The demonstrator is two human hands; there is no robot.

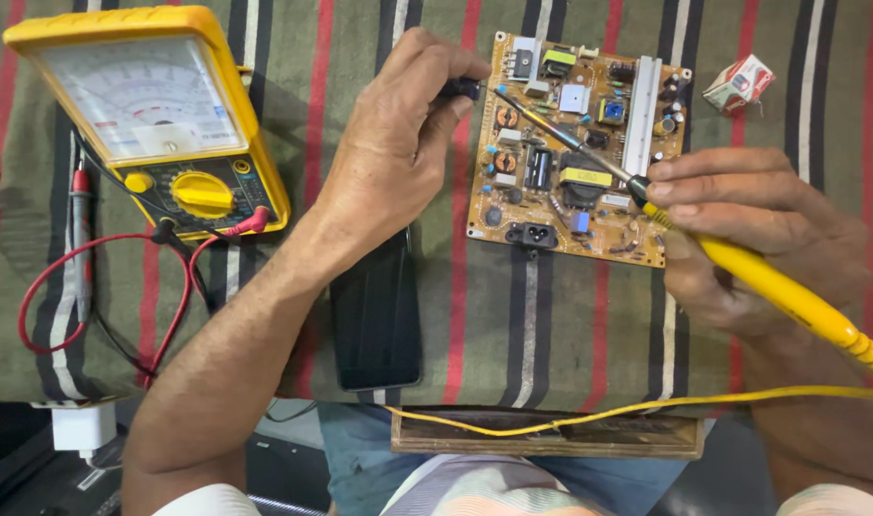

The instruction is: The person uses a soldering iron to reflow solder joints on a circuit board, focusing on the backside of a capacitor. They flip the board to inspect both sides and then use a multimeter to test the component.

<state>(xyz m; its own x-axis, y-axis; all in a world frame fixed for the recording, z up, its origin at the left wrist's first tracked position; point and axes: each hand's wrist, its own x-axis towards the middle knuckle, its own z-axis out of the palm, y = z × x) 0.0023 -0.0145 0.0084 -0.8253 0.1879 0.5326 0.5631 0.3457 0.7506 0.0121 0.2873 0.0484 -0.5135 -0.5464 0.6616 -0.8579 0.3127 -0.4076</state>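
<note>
Striped cloth (513, 334) in olive, red, black and white covers the work surface, seen from above. Nearest the viewer, below the circuit board, a thin yellow cord (589, 413) trails across a worn wooden strip (551, 438) at the cloth's near edge, and a white plug-in adapter (83, 426) sits far to the lower left of the board. A dark flat phone (377, 315) lies face up just to the lower left of the board, partly under the left forearm.

The person's right hand (752, 234), at the board's right edge, is curled closed around the yellow-handled soldering iron (742, 268), thumb and fingers pinching it near the metal shaft, which slants up and left across the board. The left hand (398, 143), wrist bent and forearm angled up from the lower left, is closed at the board's upper left corner, thumb and forefinger pinching a small dark probe tip (463, 89).

Between the hands lies the tan rectangular circuit board (575, 153), crowded with coils, capacitors and a pale metal heat sink. Well left of the board rests a yellow analogue multimeter (150, 119) with red and black leads (102, 287) looping below it. A small crumpled red-and-white carton (738, 84) lies beyond the board's upper right corner.
</note>
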